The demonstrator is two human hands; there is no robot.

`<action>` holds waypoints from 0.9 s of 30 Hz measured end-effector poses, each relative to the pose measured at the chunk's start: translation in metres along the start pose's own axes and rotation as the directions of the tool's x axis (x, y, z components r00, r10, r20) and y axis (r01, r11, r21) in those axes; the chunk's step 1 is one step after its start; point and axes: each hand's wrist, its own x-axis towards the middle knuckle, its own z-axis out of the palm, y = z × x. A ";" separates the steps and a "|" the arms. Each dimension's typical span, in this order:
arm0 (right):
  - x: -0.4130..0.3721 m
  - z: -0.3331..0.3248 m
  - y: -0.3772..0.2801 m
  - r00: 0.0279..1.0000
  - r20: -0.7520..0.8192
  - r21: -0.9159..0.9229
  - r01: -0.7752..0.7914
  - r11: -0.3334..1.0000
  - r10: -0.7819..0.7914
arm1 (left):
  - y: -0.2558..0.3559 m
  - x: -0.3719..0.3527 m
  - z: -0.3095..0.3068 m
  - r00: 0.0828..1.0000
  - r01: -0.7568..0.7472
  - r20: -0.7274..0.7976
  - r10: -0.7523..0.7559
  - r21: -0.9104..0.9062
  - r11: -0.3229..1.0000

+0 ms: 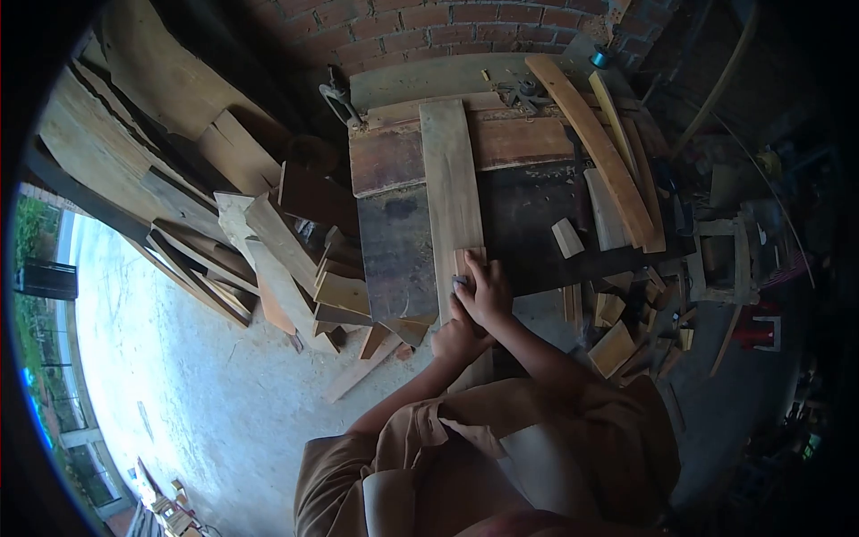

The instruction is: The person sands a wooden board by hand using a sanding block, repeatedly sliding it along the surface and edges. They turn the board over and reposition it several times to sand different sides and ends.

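A long pale plank [452,170] lies lengthwise over the workbench [389,242], its near end reaching toward my body. On the plank sits what looks like a small wooden hand plane [469,259], mostly covered by my hands; its reddish-brown front end and a dark metal bit show. My right hand [488,294] is closed over its top and right side, index finger stretched forward. Behind and lower, my left hand [457,339] grips the rear part with the thumb up. The fingers underneath are hidden.
Curved wooden pieces [599,148] and a small block [566,239] rest on the bench's right side. A clamp [337,97] is at the back left corner. Boards [268,237] lean at left; offcuts [626,336] are piled at right. A brick wall [429,34] stands behind.
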 end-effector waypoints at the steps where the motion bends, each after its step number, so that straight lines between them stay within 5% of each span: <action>1: 0.015 0.002 0.001 0.999 -0.032 0.004 -0.007 1.000 0.007 | 0.001 0.013 -0.009 1.000 -0.022 -0.018 0.022 0.023 1.000; 10: 0.243 0.023 0.012 0.999 -0.006 -0.020 -0.053 0.998 0.053 | 0.043 0.198 -0.113 0.974 -0.042 -0.222 0.042 0.002 0.999; 18: 0.399 0.040 0.018 0.988 -0.022 -0.023 -0.153 0.988 0.152 | 0.067 0.328 -0.196 0.968 -0.075 -0.220 0.117 0.192 0.979; 23: 0.374 0.044 0.020 0.995 -0.038 -0.034 -0.089 0.995 0.088 | 0.063 0.308 -0.180 0.959 -0.041 -0.268 0.087 0.176 0.984; 27: 0.275 0.036 0.010 0.997 0.004 -0.001 -0.078 0.997 0.078 | 0.049 0.221 -0.137 0.977 0.002 -0.214 0.022 0.115 0.993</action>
